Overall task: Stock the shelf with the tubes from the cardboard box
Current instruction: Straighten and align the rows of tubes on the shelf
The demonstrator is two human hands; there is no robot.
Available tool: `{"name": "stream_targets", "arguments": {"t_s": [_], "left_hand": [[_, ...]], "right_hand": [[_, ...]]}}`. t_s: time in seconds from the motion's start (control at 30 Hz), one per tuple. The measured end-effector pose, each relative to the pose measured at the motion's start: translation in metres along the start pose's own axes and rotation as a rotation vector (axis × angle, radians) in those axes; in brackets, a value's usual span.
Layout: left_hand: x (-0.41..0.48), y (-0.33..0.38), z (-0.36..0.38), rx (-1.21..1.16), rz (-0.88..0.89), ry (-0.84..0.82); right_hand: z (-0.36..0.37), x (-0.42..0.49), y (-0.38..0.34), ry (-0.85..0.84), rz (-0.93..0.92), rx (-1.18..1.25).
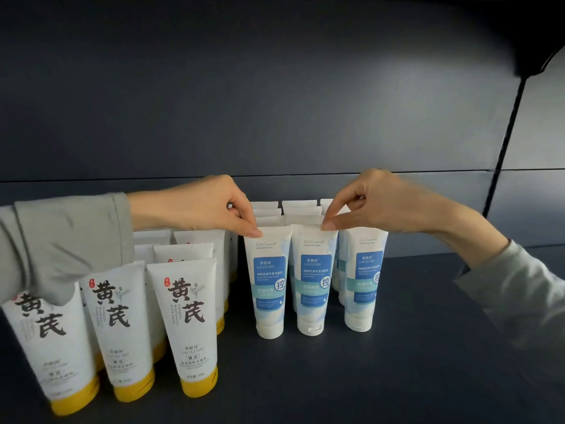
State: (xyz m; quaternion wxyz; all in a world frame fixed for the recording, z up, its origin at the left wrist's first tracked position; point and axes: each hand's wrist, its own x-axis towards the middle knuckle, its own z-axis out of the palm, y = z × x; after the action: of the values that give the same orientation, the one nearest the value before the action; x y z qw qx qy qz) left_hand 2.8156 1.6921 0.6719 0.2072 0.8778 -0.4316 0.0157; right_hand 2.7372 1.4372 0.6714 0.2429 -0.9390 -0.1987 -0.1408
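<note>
On the dark grey shelf [397, 362], left hand [211, 206] fingers [250, 229] pinched the crimped top of the front-left white-and-blue plastic tube [269, 280]; right hand [376, 203] fingers [331, 224] pinched the front-middle white-and-blue tube [315, 280]. Both stood cap-down beside yellow-capped white tubes [189, 325].

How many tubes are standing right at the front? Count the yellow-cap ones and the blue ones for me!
yellow-cap tubes: 3
blue-label tubes: 3
Total: 6 in the front row. More of both kinds stand behind them, too hidden to count.
</note>
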Motion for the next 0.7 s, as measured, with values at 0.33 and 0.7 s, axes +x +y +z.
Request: {"name": "stream_targets", "arguments": {"t_s": [0.33,0.7], "left_hand": [[0.0000,0.0020,-0.0001,0.020,-0.009,0.009],[-0.0005,0.0065,-0.0003,0.041,-0.015,0.036]], "right_hand": [[0.0059,0.0091,-0.0025,-0.047,-0.035,-0.105],[-0.0014,0.0016,0.0027,-0.066,-0.044,-0.091]]}}
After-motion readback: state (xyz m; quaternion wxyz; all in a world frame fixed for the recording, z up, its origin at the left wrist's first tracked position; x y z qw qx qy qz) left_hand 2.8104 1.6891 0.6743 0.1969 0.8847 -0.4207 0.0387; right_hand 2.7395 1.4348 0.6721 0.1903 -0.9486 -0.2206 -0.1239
